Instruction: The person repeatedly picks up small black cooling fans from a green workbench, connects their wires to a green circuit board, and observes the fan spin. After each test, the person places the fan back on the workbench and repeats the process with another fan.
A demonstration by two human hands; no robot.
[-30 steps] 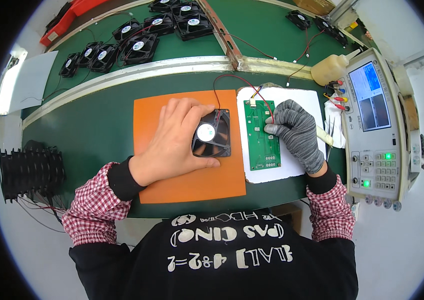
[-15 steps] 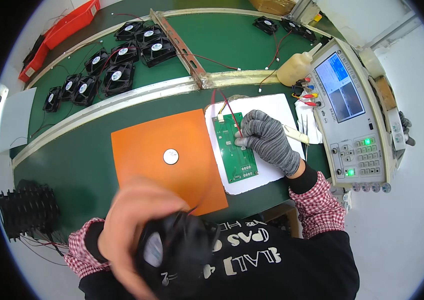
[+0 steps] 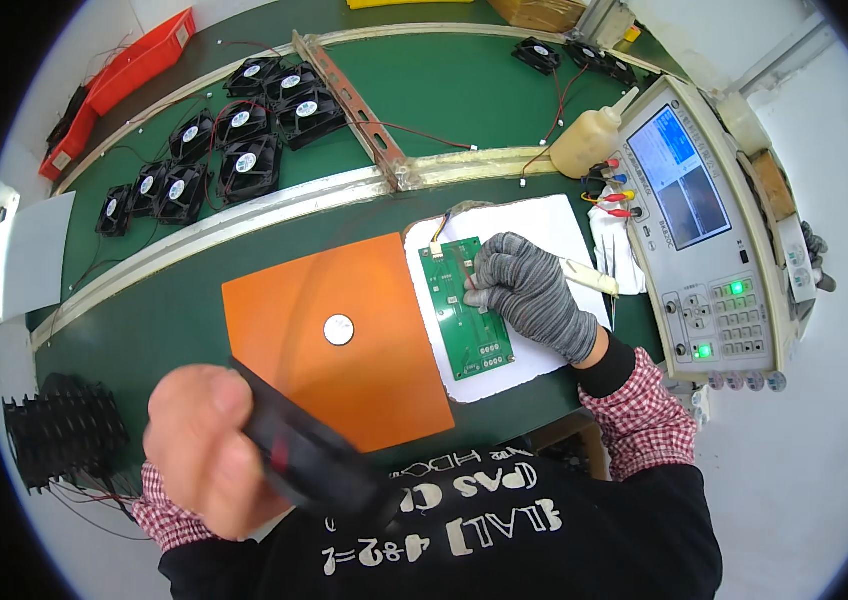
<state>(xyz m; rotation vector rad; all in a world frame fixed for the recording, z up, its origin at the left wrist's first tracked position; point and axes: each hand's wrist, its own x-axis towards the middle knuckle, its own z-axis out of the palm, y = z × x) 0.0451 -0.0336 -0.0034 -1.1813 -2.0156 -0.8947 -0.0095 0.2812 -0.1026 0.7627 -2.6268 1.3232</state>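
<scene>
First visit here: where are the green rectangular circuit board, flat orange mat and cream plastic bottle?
Green rectangular circuit board (image 3: 466, 332), head view: lower half of its face.
Flat orange mat (image 3: 386, 335), head view: bare surface.
Cream plastic bottle (image 3: 585, 144), head view: its body.

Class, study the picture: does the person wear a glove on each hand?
No: the right hand wears a grey glove, but the left hand, holding a black fan, is bare.

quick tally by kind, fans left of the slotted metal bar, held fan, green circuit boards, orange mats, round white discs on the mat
Fans left of the slotted metal bar: 9
Black fan in the left hand, blurred: 1
Green circuit board: 1
Orange mat: 1
Round white disc on the mat: 1
Total: 13
</scene>
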